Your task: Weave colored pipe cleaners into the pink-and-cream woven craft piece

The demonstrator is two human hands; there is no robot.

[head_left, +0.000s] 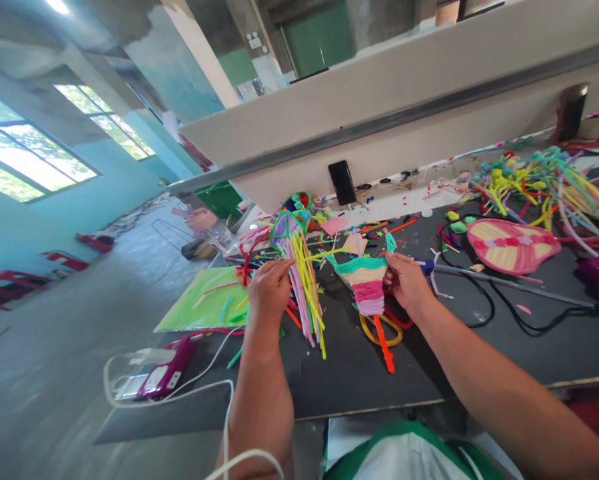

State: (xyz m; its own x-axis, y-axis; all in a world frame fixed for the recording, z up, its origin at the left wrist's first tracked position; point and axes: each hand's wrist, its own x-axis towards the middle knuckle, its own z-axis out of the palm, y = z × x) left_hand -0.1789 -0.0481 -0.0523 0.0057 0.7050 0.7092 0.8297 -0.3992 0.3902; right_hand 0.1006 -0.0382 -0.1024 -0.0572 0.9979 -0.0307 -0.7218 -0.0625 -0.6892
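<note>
My left hand is closed in a pinch on one end of a yellow pipe cleaner, which points right across the table. My right hand grips the right edge of a striped pipe-cleaner piece, banded in teal, cream, magenta and pink. An orange-red stem hangs from its narrow lower end, and a teal loop rises from the top right corner. Just right of my left hand lies a bundle of yellow and lilac pipe cleaners. A mustard-coloured ring is partly hidden behind the stem.
A pink and cream oval craft piece lies at right, near a blue glue gun and black cables. Behind them is a heap of coloured pipe cleaners. A phone leans on the partition. Purple device and green sheet sit left.
</note>
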